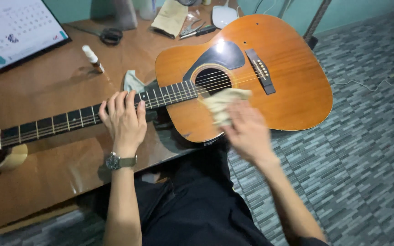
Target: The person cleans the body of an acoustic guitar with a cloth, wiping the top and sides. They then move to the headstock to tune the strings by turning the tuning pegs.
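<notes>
Brown wooden table point(46, 86), desk calendar point(10, 32) at far left corner, small white-capped bottle point(92, 58) lying nearby, black scissors point(110, 35), pliers point(198, 30), white computer mouse point(223, 15), grey patterned tile floor point(365, 150)

Brown table point(55, 86) — guitar point(270, 77), scissors point(110, 35) (small bottle point(92, 58) too)

Your view is fairly dim, lit from above: glare flares on the guitar point(251, 68) by the soundhole, the table point(46, 86) shines softly. Your right hand point(247, 132) and cloth point(222, 104) smear with motion blur; edges bend slightly.
</notes>
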